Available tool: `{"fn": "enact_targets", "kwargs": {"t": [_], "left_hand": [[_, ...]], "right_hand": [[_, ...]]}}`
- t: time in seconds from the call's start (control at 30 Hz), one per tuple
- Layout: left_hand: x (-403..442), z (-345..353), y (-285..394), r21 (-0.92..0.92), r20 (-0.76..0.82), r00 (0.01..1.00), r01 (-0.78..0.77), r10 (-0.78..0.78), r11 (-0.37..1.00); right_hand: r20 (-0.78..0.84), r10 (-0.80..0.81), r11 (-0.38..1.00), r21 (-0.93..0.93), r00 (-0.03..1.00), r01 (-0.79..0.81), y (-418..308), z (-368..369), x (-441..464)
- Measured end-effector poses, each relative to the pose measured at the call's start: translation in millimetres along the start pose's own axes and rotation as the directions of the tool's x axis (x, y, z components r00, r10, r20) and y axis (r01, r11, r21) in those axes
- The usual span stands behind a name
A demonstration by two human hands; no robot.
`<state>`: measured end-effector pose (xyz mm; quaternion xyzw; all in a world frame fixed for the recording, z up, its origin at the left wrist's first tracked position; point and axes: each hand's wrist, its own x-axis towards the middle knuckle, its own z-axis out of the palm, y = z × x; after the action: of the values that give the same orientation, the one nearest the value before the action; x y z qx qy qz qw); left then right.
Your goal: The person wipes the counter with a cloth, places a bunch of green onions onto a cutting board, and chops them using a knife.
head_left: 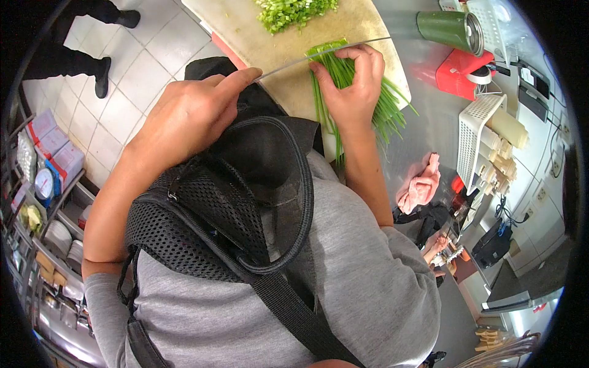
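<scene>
As the left hand (199, 110) holds the knife (288, 63), its handle is hidden.

A green tumbler (443, 30) sits by a red container (460, 73) on the steel surface (402, 132), with a crumpled pink cloth (419, 185) near a white basket (471, 138). Over there, someone's black-clad legs (69, 60) show above the tiled floor (153, 40).

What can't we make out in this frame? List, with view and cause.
All head view:
- Knife handle: hidden by the left hand.
- Cutting board, far end: cut off by the top edge.
- Chopped greens, full pile: cut off by the same edge.
- Person in dark trousers, upper body: out of frame, upper left.
- Labels on the stacked packages: too small to read.
</scene>
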<state>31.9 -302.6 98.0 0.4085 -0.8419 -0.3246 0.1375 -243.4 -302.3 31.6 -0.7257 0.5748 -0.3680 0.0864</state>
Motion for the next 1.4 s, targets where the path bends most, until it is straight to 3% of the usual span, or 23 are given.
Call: {"fn": "enact_targets", "kwargs": {"t": [0.17,0.33,0.43,0.93,1.4], "left_hand": [[0,2,-2,0.034,0.015,1.000,-0.010,0.010,0.999],[5,-6,7,0.161,0.171,0.985,-0.002,-0.026,0.987],[6,-5,6,0.178,0.177,0.984,-0.015,-0.017,0.984],[7,-3,-1,0.151,0.205,0.977,0.031,-0.062,0.988],[28,-9,0,0.266,0.340,0.934,0.015,-0.108,0.964]], "right_hand": [[-0.033,0.031,0.999,0.033,0.999,-0.030,2,2,-3],[-0.042,0.033,0.996,0.090,0.999,-0.029,-1,-1,-1],[0.106,-0.107,0.994,0.004,0.989,0.108,6,-7,1],[-0.054,-0.031,0.999,-0.044,0.998,0.028,-4,10,2],[-0.061,0.022,1.000,0.011,0.998,-0.021,1,9,1]]}}
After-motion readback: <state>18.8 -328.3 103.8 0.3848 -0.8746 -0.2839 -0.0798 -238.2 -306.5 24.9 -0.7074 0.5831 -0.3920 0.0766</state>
